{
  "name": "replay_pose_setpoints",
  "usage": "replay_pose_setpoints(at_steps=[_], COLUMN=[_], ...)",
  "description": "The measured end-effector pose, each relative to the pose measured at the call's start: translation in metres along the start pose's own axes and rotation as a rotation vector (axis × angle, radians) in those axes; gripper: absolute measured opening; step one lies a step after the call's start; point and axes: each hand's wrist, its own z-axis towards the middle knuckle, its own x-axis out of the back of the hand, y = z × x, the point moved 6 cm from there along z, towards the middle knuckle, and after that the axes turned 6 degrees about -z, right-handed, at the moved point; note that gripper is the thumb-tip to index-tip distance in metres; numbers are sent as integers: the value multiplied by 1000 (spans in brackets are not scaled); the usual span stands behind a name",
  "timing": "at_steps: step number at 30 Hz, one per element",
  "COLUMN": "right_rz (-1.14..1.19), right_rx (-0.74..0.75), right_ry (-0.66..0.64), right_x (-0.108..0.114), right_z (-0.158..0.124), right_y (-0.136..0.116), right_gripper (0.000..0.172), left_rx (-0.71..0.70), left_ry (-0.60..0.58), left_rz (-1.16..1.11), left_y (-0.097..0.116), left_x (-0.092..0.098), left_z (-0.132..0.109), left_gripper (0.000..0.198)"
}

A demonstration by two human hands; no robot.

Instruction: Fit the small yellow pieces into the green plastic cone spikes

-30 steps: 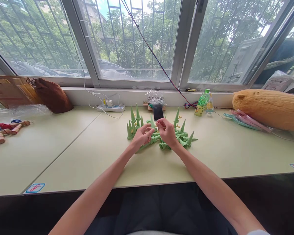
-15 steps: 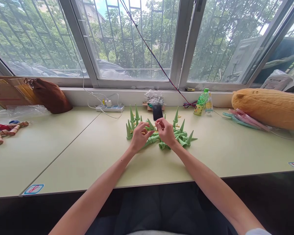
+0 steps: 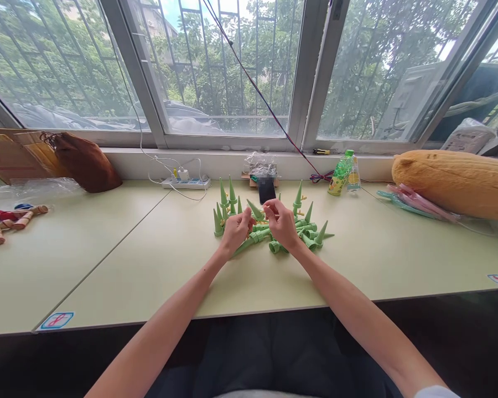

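Gripping a green cone (image 3: 255,210), left hand (image 3: 235,232) meets pinched right hand (image 3: 282,225) amid cone pile (image 3: 311,232), phone (image 3: 267,190) behind.

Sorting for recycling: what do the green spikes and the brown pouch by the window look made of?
Green spikes: probably moulded plastic, matte, one even colour, ribbed collars. Brown pouch: soft cloth, perhaps suede or velvet; it slumps, gathered at a drawstring.

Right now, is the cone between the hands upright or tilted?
Tilted: the cone leans, tip up and leftward, between the left hand and right hand.
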Motion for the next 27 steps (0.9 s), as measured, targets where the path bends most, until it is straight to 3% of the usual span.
replay_pose_setpoints(at_steps=[8, 13, 27], right_rz=[1, -5, 10], right_rx=[7, 12, -29], right_ry=[-24, -25, -33], right_x=[-2, -1, -1], right_z=[0, 1, 2], right_y=[2, 2, 8], right_gripper=[24, 23, 22], left_rx=[98, 142, 2], left_ry=[-141, -162, -129], left_rz=[-121, -165, -69], left_y=[1, 3, 10], left_x=[-7, -7, -4], left_z=[-4, -6, -7], left_gripper=[62, 58, 40])
